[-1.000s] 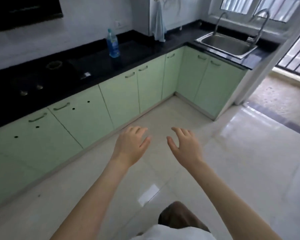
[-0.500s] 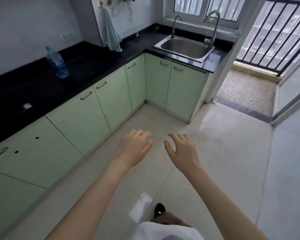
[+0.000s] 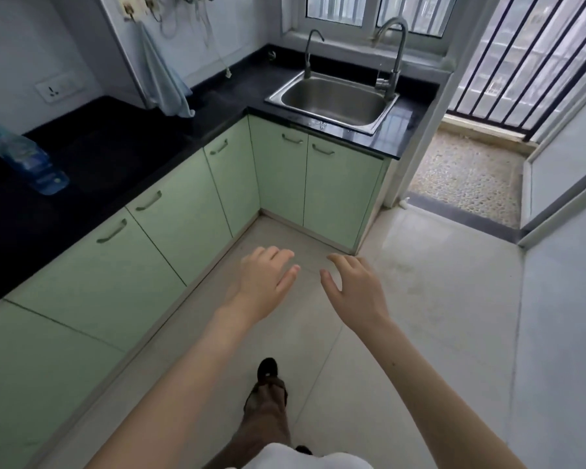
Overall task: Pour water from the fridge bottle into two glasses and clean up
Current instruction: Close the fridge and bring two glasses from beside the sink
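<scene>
Nothing is held by the left hand or right hand, both loose over the floor, while the blue plastic water bottle is left on the black counter's left end, so glasses probably must be found next.

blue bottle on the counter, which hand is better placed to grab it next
Probably the left. The blue bottle stands on the black counter far to the person's left, and the left hand is on that side, open and empty. The right hand, also empty, would have to cross the body.
</scene>
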